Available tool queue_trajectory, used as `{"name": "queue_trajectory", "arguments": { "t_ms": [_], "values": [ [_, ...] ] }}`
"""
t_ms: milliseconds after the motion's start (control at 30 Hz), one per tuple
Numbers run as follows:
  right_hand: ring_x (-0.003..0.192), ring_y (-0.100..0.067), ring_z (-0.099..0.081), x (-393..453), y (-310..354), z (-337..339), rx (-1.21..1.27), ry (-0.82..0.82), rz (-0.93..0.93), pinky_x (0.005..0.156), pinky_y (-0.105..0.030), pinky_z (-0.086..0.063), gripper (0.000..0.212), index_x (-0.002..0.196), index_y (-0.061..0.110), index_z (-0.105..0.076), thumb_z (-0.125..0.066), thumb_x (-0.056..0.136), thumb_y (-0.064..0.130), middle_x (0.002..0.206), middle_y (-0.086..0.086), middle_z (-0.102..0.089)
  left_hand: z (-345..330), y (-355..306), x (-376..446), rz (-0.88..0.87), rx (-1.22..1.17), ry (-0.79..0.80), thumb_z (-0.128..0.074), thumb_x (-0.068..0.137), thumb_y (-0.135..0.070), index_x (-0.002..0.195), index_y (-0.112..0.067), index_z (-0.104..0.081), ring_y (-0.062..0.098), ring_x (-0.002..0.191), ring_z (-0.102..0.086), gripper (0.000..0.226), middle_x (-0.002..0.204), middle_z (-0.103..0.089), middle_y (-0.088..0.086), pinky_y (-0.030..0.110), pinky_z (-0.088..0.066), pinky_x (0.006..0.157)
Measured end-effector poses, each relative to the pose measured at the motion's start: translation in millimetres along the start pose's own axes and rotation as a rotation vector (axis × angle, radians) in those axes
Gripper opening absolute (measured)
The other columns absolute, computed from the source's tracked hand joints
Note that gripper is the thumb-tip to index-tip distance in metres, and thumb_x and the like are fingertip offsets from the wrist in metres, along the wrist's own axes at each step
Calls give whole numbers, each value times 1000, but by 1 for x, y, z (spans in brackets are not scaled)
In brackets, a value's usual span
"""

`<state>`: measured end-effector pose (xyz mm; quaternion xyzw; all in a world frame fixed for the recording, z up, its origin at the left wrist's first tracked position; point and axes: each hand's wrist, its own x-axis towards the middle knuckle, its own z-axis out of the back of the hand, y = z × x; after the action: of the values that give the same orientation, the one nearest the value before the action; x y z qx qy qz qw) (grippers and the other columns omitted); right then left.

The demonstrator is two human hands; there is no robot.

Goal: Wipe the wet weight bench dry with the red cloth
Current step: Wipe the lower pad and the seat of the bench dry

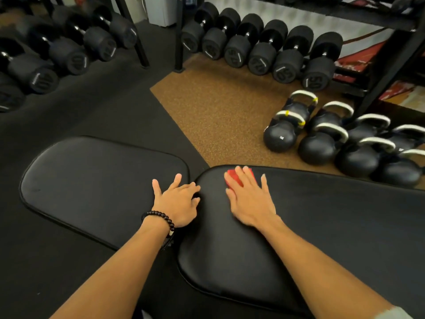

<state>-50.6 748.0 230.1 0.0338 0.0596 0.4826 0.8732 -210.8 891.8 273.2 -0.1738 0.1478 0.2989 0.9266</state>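
While the right hand [249, 199] presses the cloth [236, 177] flat, fingers spread, near the far edge of the bench [322, 226], the left hand [178, 201] rests open at the pad gap (bracing, probably). Wiping is underway; next, sweep toward the unwiped length.

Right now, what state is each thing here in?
red cloth: flat on the bench, pressed under the right hand.
right hand: fingers straight, on the cloth.
left hand: fingers spread, resting at the seat pad's edge.
weight bench: black; wetness not discernible.
kettlebells: upright on the floor.
dumbbells: lying in rows.
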Motion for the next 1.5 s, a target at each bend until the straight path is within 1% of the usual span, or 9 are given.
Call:
{"name": "queue_trajectory", "arguments": {
  "t_ms": [200, 367, 533, 733, 833, 933, 1133, 1367, 1500],
  "values": [
    [150, -34, -11, 45, 42, -12, -46, -42, -142, 119, -55, -13, 54, 153, 22, -26, -32, 102, 36, 159, -10, -25, 14, -4, 2, 123, -53, 43, -32, 101, -27, 148, -40, -33, 29, 117, -60, 48, 159, -25, 9, 66, 4, 114],
    [151, -24, -15, 11, 43, -22, -39, -3, 143, 117, -62, -10, 53, 153, 27, -30, -36, 101, 34, 161, 3, -26, 15, -23, -5, 148, 17, -3, -37, 97, -17, 146, -34, -35, 24, 132, -46, 52, 147, -41, 3, 68, 2, 113],
    [142, -24, -31, -22, -94, 31, -152, -173, -334, 109, -75, -16, 49, 146, 25, -40, -43, 98, 32, 147, 0, -43, 15, -29, -2, 184, 6, -62, -40, 99, -25, 132, -28, -50, 17, 91, -39, 35, 124, -49, 0, 68, -7, 112],
    [136, -37, -31, -46, -159, 55, -65, -211, -766, 110, -64, -26, 42, 132, 14, -50, -39, 94, 27, 136, -17, -47, 13, -37, 0, 189, -33, -72, -41, 98, -26, 125, -24, -55, 21, 120, -46, 30, 96, -36, -8, 71, -13, 109],
    [110, -37, -45, -13, -82, 40, -230, -176, -479, 90, -50, -41, 40, 110, 15, -55, -44, 75, 29, 112, -13, -51, 10, -30, 0, 177, -38, -76, -43, 97, -23, 128, -25, -53, 22, 113, -51, 32, 105, -38, -6, 68, -12, 111],
    [139, -39, -30, -8, 30, -5, -113, -68, -87, 111, -54, -30, 60, 143, 14, -42, -42, 85, 30, 148, -14, -38, 6, -18, 7, 187, -54, -47, -43, 93, -22, 137, -34, -45, 24, 89, -57, 46, 136, -39, 3, 66, -10, 112],
    [154, -25, 0, -51, 89, -28, 38, 61, 181, 123, -54, -2, 60, 157, 20, -20, -37, 100, 30, 166, -4, -13, 3, -8, 11, 167, -79, -40, -41, 93, -19, 142, -37, -41, 29, 111, -57, 52, 139, -41, 3, 62, -11, 112],
    [149, -21, -17, -57, -88, 28, -59, -159, -353, 114, -68, -17, 51, 150, 30, -35, -41, 99, 29, 159, 3, -28, 12, -2, 3, 117, -286, -135, -43, 99, -22, 133, -31, -55, 30, 125, -50, 37, 135, -56, 3, 54, -22, 114],
    [148, -32, -19, -50, -66, 24, -97, -162, -423, 115, -60, -22, 54, 148, 22, -38, -43, 94, 29, 159, -8, -28, 21, 1, -9, 75, -409, -168, -52, 98, -27, 128, -25, -61, 25, 115, -59, 31, 124, -64, 2, 40, -47, 101]
  ]
}}
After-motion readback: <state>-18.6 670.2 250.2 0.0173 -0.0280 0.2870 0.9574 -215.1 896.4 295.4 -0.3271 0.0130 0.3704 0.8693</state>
